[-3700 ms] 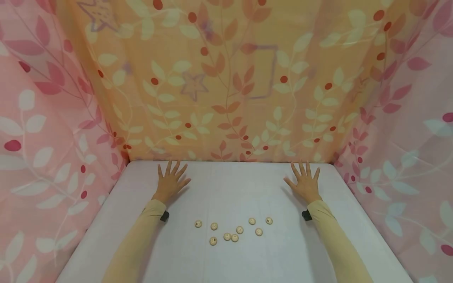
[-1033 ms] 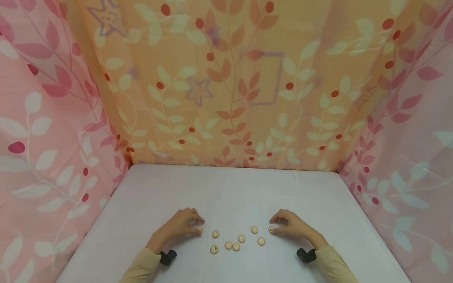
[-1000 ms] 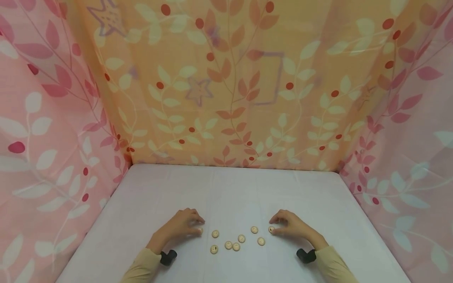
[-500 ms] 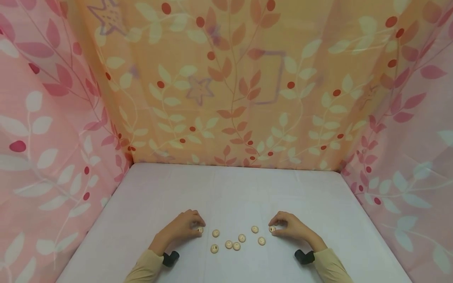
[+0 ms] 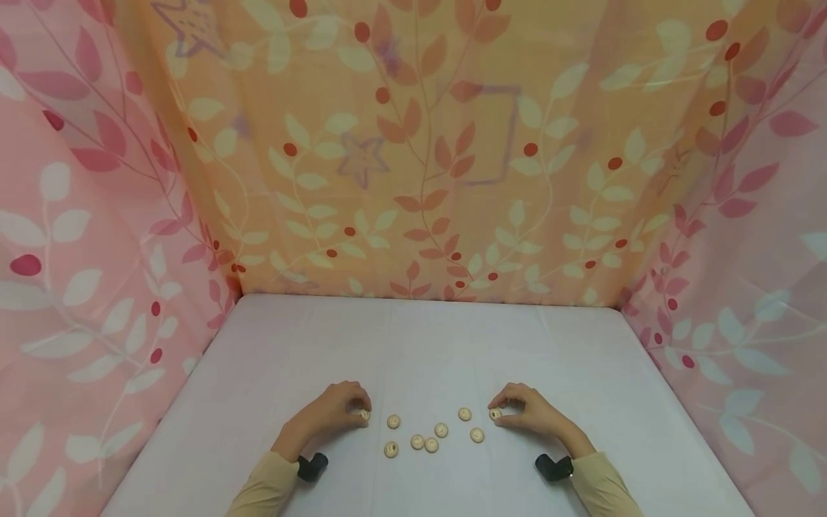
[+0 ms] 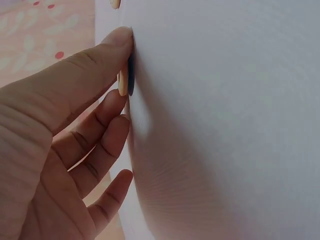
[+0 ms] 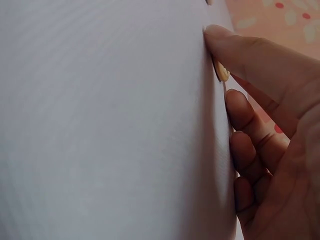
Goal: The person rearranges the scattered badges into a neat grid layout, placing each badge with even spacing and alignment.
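Note:
On the left side of the white table, my left hand pinches a small round tan disc between thumb and forefinger. The left wrist view shows this disc edge-on with a dark underside, close to the tabletop, partly hidden by the thumb. Opposite it, my right hand pinches a matching disc by its edges; in the right wrist view the thumb covers most of that disc. Between the hands lie several more tan discs with small dark markings, two of them touching or nearly so.
The white-covered table meets an orange leaf-patterned curtain at its back edge. Pink patterned curtains stand at the left and right. A black wrist camera sits under the left wrist, another under the right.
Both hands, first spread flat far back on the table, have come forward to the outermost discs. Thumbs and forefingers have since closed on them. The discs between have stayed put.

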Action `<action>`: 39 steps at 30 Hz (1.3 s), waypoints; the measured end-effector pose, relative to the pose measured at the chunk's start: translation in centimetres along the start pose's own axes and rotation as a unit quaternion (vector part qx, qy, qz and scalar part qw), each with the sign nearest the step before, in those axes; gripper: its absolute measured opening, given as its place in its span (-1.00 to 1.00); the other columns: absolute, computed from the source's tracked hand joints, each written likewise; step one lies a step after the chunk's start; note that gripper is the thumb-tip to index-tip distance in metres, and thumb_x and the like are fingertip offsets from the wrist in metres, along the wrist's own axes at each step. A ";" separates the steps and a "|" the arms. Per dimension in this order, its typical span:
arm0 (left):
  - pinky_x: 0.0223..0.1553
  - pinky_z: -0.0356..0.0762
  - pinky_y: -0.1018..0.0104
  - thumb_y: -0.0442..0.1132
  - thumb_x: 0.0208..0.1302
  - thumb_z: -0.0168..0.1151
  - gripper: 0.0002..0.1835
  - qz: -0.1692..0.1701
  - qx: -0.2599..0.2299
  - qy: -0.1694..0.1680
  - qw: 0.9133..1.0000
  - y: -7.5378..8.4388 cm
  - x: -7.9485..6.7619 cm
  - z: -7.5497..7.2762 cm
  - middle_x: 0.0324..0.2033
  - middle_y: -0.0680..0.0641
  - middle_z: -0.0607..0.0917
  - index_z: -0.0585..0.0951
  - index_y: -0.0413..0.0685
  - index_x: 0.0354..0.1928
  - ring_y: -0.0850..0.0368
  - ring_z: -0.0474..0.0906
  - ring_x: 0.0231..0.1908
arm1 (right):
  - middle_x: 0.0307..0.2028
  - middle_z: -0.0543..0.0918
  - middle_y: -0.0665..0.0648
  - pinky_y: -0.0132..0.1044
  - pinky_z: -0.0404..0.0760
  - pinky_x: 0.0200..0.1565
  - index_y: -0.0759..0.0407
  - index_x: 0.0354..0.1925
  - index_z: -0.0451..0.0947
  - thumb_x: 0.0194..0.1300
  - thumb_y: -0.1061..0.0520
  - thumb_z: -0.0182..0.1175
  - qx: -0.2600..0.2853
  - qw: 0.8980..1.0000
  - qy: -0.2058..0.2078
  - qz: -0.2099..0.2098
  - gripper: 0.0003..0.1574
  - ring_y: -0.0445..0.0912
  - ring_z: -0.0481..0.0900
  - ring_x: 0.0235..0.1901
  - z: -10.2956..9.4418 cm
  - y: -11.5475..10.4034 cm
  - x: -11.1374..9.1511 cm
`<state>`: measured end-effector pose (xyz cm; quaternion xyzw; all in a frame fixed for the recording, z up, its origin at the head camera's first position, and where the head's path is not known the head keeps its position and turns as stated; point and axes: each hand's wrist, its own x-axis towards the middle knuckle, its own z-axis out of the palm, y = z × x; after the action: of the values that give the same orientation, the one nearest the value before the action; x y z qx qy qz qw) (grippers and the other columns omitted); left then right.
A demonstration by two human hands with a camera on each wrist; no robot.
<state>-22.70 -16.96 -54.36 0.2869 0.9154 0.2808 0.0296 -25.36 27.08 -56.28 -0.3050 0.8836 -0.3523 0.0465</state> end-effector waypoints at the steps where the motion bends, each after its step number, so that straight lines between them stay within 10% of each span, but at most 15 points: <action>1: -0.16 0.42 0.28 -0.16 0.00 0.40 -0.82 0.004 -0.004 0.000 1.000 0.0 0.0 0.0 -0.36 0.20 0.56 0.61 0.10 -0.33 0.31 0.43 -0.28 | -0.29 0.59 -0.23 -0.34 0.37 -0.14 -0.15 -0.20 0.61 0.00 -0.13 0.37 0.001 1.000 0.000 0.000 -0.66 -0.29 0.45 -0.25 0.0 0.0 0.0; 18: -0.04 0.45 0.25 -0.19 0.08 0.35 -0.82 -0.022 -0.057 -0.019 0.998 -0.3 1.4 0.1 -0.30 0.19 0.56 0.61 0.06 -0.24 0.26 0.50 -0.16 | -0.29 0.58 -0.23 -0.33 0.34 -0.16 -0.15 -0.18 0.61 0.03 -0.11 0.35 0.006 1.000 0.002 -0.019 -0.68 -0.29 0.44 -0.26 0.1 0.1 0.0; 39: -0.18 0.46 0.30 -0.31 0.06 0.35 -0.78 -0.024 -0.102 0.069 0.992 -1.5 5.1 0.0 -0.30 0.03 0.60 0.63 -0.11 -0.20 0.15 0.50 -0.26 | -0.27 0.59 -0.22 -0.31 0.33 -0.14 -0.14 -0.18 0.61 0.04 -0.12 0.34 0.002 1.000 -0.004 -0.030 -0.68 -0.27 0.45 -0.25 0.1 0.4 0.2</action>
<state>-27.72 -15.23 -54.66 0.2402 0.8886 0.3908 0.0024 -25.66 27.15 -56.56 -0.3329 0.8732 -0.3538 0.0395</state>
